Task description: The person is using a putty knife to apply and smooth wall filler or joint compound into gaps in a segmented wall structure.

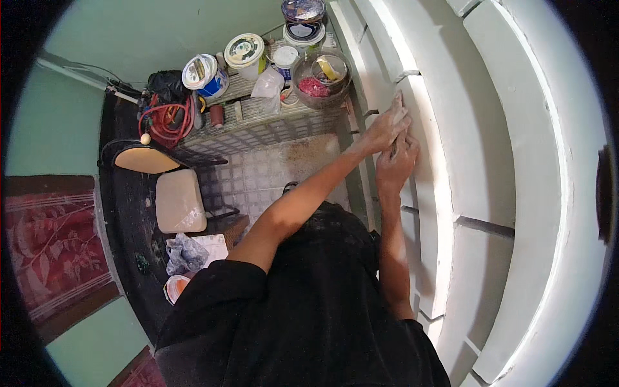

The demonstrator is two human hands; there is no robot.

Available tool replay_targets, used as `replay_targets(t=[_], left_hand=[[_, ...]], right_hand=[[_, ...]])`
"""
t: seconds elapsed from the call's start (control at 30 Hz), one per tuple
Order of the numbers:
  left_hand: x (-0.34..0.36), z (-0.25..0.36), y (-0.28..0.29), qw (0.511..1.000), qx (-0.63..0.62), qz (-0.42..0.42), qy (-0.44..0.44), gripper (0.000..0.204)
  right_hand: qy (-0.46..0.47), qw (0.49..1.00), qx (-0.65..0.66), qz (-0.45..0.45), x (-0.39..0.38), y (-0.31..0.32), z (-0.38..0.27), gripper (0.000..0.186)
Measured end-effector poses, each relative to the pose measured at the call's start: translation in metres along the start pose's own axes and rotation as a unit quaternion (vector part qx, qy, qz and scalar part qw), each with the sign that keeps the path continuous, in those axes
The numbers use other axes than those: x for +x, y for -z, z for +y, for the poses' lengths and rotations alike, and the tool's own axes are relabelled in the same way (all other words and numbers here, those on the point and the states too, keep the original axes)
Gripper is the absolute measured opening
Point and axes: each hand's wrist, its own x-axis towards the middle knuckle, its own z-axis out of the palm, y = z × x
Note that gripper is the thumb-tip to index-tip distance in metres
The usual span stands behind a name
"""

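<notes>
Both hands are up on the white panelled door (451, 161), working one spot. The left hand (385, 129) lies flat, fingers together, pressing a small folded piece, probably sandpaper (398, 101), against the raised edge of a panel. The right hand (394, 162) sits just below it, fingers curled and bearing on the same edge; whether it grips anything I cannot tell. Both forearms look dusted white.

This reads as rubbing down the door's surface, mid-stroke along the moulding. Carrying the stroke on would call for steady, even pressure along that edge and a firm hold on the paper so it does not slip into the groove.

Now the containers, all left of the door on a tiled ledge (271, 122). Nearest the door, a clear round tub (320, 80) holds something red and a yellowish roll. Behind it is a stacked tin (303, 19) with a dark lid. Further left are two lidded buckets (245, 51), contents hidden, and a coil of red cable (167, 119).
</notes>
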Motion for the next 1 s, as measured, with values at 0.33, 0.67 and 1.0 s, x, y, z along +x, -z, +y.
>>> replay_targets(t=[0.33,0.67,1.0], left_hand=[[-0.002,0.008,0.010,1.000,-0.004,-0.014,-0.014,0.082],[0.004,-0.002,0.013,0.999,0.017,-0.039,0.010,0.080],[0.013,-0.004,0.029,0.998,0.020,-0.057,0.029,0.083]], right_hand=[[-0.022,1.000,0.004,-0.010,0.005,0.000,-0.010,0.049],[-0.025,0.999,0.017,0.015,0.004,-0.003,-0.018,0.041],[-0.020,1.000,-0.003,-0.013,0.012,-0.016,-0.003,0.051]])
